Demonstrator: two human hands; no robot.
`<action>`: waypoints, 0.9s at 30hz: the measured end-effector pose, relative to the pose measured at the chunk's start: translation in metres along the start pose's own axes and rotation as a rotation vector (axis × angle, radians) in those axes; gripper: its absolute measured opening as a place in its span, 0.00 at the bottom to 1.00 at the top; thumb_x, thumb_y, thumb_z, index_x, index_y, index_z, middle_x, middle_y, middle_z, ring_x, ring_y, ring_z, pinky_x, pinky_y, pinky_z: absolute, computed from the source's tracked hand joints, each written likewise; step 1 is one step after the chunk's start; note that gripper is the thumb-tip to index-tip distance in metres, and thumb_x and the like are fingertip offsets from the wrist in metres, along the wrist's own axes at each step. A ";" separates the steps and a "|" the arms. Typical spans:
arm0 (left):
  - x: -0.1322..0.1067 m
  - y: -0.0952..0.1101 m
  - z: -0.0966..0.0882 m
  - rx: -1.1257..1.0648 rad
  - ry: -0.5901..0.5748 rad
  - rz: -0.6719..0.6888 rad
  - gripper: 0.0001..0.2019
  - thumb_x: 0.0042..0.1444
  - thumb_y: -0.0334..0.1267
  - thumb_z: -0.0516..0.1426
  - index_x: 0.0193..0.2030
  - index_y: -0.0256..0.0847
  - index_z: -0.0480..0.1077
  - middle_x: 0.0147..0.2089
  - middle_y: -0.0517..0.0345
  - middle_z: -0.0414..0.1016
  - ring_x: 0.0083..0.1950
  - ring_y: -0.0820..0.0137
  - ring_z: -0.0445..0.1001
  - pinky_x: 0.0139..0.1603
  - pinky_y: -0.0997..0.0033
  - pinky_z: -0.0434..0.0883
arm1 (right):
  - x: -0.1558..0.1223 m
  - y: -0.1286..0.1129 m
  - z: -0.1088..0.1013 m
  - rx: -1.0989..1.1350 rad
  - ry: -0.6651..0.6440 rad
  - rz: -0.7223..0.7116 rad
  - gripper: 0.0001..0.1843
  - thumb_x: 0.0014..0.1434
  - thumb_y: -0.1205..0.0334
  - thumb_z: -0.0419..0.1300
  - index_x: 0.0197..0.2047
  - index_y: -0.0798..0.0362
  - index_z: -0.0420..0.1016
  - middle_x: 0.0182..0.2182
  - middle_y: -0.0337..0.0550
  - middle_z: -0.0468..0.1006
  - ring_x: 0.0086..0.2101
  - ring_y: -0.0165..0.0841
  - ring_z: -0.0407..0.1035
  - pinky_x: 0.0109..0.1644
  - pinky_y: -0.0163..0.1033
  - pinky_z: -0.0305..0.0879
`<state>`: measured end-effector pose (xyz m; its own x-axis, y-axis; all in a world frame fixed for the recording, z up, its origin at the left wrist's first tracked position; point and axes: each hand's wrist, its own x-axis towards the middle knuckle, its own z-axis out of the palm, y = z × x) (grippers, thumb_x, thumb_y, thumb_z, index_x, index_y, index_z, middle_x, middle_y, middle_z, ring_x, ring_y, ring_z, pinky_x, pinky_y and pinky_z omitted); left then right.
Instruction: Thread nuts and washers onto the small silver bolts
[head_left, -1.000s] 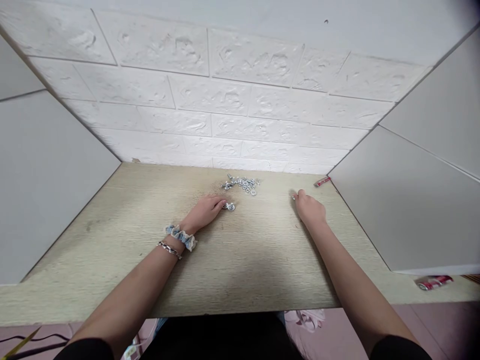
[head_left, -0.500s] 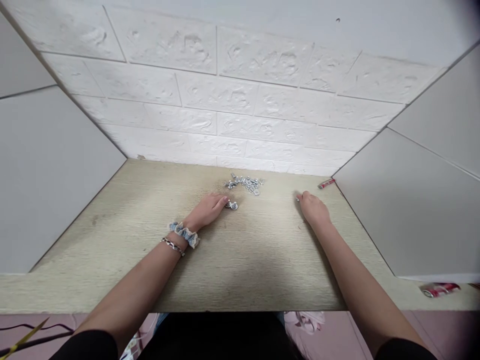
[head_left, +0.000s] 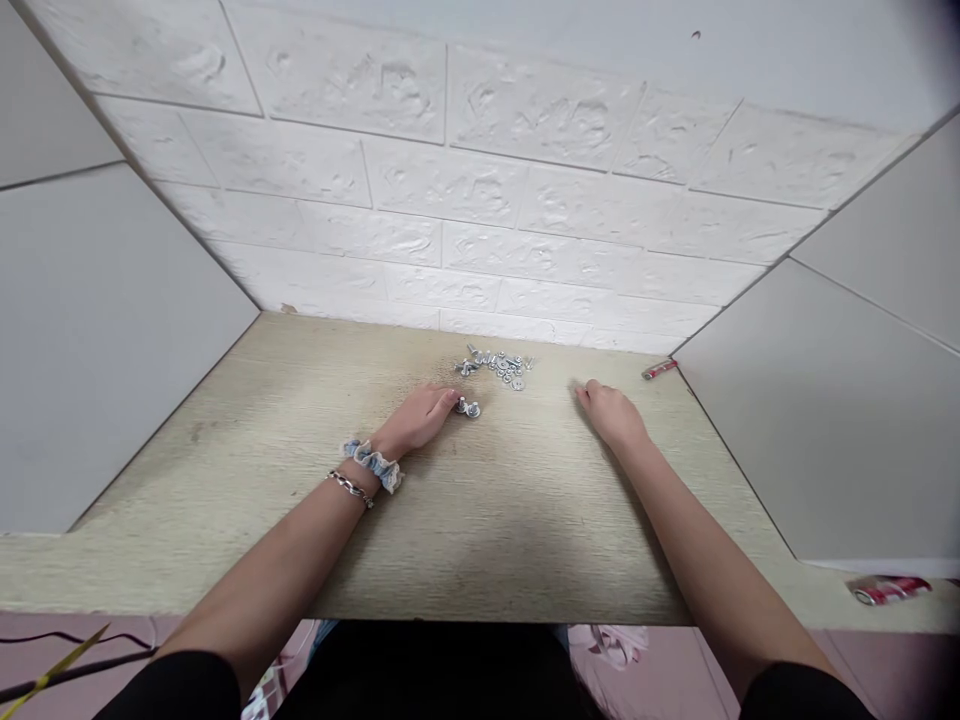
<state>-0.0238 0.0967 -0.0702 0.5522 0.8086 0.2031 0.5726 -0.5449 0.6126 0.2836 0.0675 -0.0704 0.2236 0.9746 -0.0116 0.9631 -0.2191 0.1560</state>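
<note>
My left hand [head_left: 417, 416] lies flat on the wooden tabletop [head_left: 480, 520], fingers stretched out, their tips touching a small metal bolt with a nut [head_left: 470, 408]. Just beyond it sits a little heap of silver screws, nuts and washers [head_left: 498, 366]. My right hand [head_left: 613, 414] rests on the table to the right of the heap, fingers curled and pinched together. Its tips are smeared, so what they hold, if anything, is unclear. A scrunchie [head_left: 373, 464] and a chain bracelet [head_left: 349, 487] are on my left wrist.
A white brick-pattern wall [head_left: 480, 200] closes the back, and grey panels [head_left: 112, 340] stand at both sides. A red pen-like thing [head_left: 658, 370] lies at the back right corner. A red and white object [head_left: 889, 588] lies at the near right.
My right hand has slid a little to the left, toward the heap of screws. My left hand stays by the bolt. The view has tilted slightly.
</note>
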 end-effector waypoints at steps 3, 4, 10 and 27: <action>0.000 0.000 0.000 0.019 -0.016 -0.004 0.29 0.65 0.48 0.33 0.42 0.40 0.72 0.38 0.54 0.75 0.42 0.65 0.71 0.49 0.63 0.66 | -0.004 -0.027 -0.007 0.014 0.007 -0.076 0.20 0.67 0.54 0.40 0.42 0.57 0.67 0.36 0.54 0.77 0.37 0.40 0.74 0.35 0.36 0.63; 0.001 0.000 -0.001 0.024 -0.022 0.002 0.29 0.65 0.48 0.33 0.42 0.40 0.72 0.39 0.54 0.75 0.43 0.65 0.71 0.49 0.62 0.65 | -0.006 -0.038 -0.009 0.020 0.008 -0.113 0.20 0.67 0.54 0.39 0.42 0.57 0.67 0.36 0.54 0.77 0.37 0.39 0.74 0.35 0.36 0.63; 0.003 0.003 -0.002 0.066 -0.079 0.060 0.23 0.64 0.49 0.40 0.42 0.40 0.72 0.42 0.53 0.76 0.45 0.63 0.70 0.51 0.61 0.64 | -0.014 -0.101 -0.017 0.054 0.050 -0.325 0.20 0.67 0.54 0.39 0.45 0.57 0.65 0.39 0.54 0.76 0.37 0.38 0.74 0.35 0.35 0.66; 0.006 -0.009 0.003 0.103 -0.077 0.078 0.10 0.58 0.38 0.52 0.43 0.40 0.72 0.42 0.53 0.75 0.46 0.64 0.71 0.50 0.65 0.66 | -0.027 -0.125 -0.028 0.115 0.152 -0.404 0.19 0.66 0.55 0.40 0.42 0.54 0.68 0.37 0.48 0.76 0.36 0.38 0.73 0.34 0.37 0.65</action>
<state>-0.0232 0.1057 -0.0769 0.6396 0.7459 0.1857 0.5831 -0.6282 0.5151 0.1529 0.0697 -0.0621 -0.1899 0.9770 0.0974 0.9810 0.1849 0.0581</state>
